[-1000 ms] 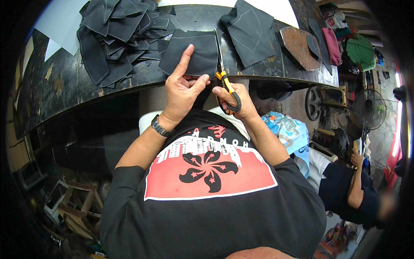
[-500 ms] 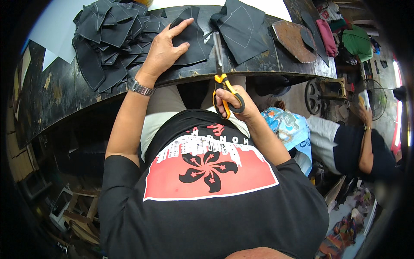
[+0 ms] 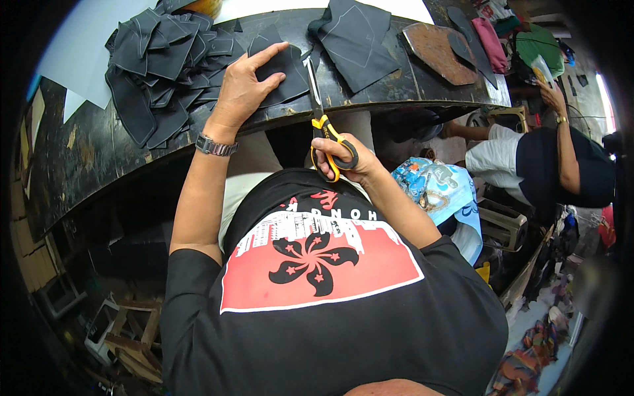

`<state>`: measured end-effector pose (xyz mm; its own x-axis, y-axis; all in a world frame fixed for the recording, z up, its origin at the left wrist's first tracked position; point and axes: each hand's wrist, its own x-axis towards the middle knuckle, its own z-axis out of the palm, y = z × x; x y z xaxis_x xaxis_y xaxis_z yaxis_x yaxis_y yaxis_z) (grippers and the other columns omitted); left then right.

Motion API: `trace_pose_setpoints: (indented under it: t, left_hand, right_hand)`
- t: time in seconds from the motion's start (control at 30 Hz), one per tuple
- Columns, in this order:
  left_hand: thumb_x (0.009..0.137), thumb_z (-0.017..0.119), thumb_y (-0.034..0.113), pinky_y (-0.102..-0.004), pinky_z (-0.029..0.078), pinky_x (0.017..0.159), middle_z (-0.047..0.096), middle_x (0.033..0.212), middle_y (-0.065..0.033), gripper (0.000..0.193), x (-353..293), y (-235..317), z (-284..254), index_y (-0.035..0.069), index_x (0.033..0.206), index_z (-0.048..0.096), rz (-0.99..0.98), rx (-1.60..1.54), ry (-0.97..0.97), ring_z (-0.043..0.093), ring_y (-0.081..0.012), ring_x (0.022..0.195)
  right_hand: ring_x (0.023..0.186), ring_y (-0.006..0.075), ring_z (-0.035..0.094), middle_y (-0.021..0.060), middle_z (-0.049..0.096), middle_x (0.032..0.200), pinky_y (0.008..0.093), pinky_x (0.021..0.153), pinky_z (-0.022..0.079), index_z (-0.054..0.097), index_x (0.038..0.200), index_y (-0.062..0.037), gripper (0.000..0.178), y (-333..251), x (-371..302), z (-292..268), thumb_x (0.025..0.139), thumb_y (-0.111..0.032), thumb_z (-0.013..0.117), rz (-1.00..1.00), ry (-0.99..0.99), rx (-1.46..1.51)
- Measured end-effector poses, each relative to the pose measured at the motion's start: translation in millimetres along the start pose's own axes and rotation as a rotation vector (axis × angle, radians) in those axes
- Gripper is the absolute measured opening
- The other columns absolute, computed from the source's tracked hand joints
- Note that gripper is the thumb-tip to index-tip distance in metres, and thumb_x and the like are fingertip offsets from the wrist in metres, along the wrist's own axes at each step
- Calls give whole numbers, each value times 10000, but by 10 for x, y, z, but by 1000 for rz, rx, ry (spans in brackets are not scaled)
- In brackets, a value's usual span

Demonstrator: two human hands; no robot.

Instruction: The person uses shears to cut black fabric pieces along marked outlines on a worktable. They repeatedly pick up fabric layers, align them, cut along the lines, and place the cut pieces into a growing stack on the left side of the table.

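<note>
My right hand (image 3: 343, 157) grips scissors (image 3: 328, 135) with yellow and black handles. The blades point away from me and look nearly closed, their tips over the right edge of a black cut piece (image 3: 290, 71) of sheet material. On that piece rests my left hand (image 3: 241, 89), thumb and forefinger spread apart; its other fingers are partly hidden. To the right of the blades lies a larger black sheet (image 3: 356, 49) with pale outlines drawn on it. A heap of black cut pieces (image 3: 158, 56), many marked with pale lines, lies left of my left hand.
The dark worn table (image 3: 86, 162) curves across in front of me. A brown flat board (image 3: 439, 56) lies at its right, beside a long black piece (image 3: 472, 43). White sheets (image 3: 72, 53) cover the far left. Another person (image 3: 561, 158) is at the right, near a blue patterned cloth (image 3: 436, 191).
The scissors and my right hand have shifted slightly left, closer to the piece under my left hand. The other person at the right has moved nearer the table's end, one arm raised.
</note>
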<state>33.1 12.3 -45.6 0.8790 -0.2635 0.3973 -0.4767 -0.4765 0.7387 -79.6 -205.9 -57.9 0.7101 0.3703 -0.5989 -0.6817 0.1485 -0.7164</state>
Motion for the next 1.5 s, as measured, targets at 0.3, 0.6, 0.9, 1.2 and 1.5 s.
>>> trace_pose_setpoints:
  t: [0.3,0.6,0.9,1.2,1.5]
  left_hand:
    - [780,750,130,-268,501,772,705,952,-102,387,30,-16,-1,154,1162,690,-95,-51,-4,619,-152,795]
    - [794,725,82,-257,511,753,712,994,-82,330,32,-50,-1,112,1122,705,-43,-177,-27,642,-129,821]
    - [764,776,96,-241,497,862,701,1078,-70,421,19,-34,-39,52,1170,671,-77,-269,111,628,-101,954]
    - [721,800,27,-260,498,919,585,1271,-112,673,-162,149,40,69,1338,537,-164,-611,127,586,-124,1063]
    - [723,798,47,-271,453,970,582,1302,-83,667,-206,201,38,74,1338,542,-91,-484,161,569,-141,1128]
  right_hand:
    - [411,120,528,57,558,550,226,394,406,576,645,-44,347,120,-1,55,873,-277,693,-45,62,-116]
    - [411,122,501,58,535,554,224,404,392,551,672,-45,369,245,-108,48,882,-327,665,-48,4,-22]
    - [497,138,541,68,571,630,237,480,435,576,773,-29,358,170,-168,-36,904,-360,612,-118,-15,-108]
    - [648,81,553,9,569,742,226,609,452,581,901,-29,310,96,-510,-336,841,-308,700,-19,-72,-459]
    - [631,67,541,0,564,714,211,592,441,578,902,-38,308,56,-485,-371,824,-298,723,96,-48,-466]
